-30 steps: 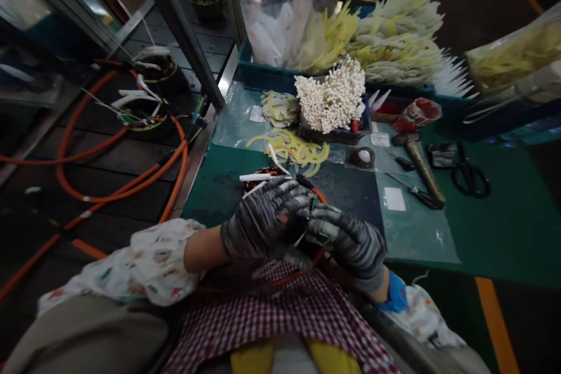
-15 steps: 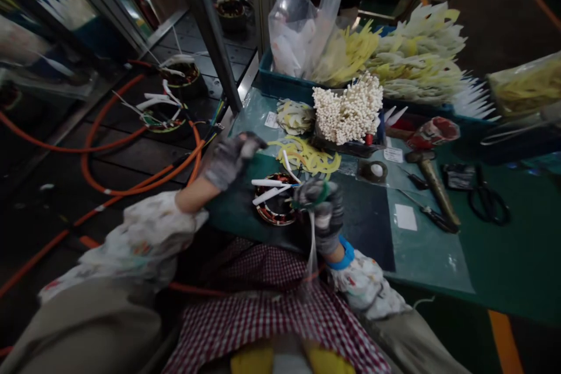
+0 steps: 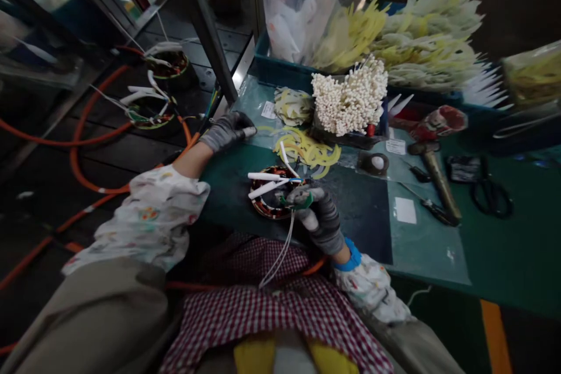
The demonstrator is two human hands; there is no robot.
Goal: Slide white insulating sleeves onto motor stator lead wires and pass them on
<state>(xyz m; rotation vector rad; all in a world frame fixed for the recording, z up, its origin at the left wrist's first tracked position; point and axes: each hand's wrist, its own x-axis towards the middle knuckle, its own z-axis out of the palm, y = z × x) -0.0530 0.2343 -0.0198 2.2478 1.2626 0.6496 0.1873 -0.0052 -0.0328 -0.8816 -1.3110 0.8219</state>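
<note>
A wound stator ring (image 3: pixel 263 207) with copper windings and white-sleeved leads (image 3: pixel 265 188) lies on the dark mat in front of me. My right hand (image 3: pixel 322 216), in a grey glove with a blue band at the wrist, is closed around a small green tool (image 3: pixel 301 201) at the ring's right side. A thin white cord (image 3: pixel 280 254) hangs from there towards my lap. Further left, my left hand (image 3: pixel 230 130) rests over the table's left edge, thumb and fingers pinched together. A yellow strip (image 3: pixel 265 128) lies at its fingertips; whether they grip it is unclear.
Yellow curved strips (image 3: pixel 311 149) lie behind the stator, near a bundle of white-tipped sticks (image 3: pixel 348 99). A blue bin (image 3: pixel 280 70) stands at the back. To the right are a hammer (image 3: pixel 438 181) and scissors (image 3: pixel 493 196). Orange hoses (image 3: pixel 83 146) and more stators (image 3: pixel 153 117) sit at left.
My left hand has moved left and up slightly, away from the stator. My right hand has shifted left over the ring, turning the green tool flatter; the cord now hangs to the left.
</note>
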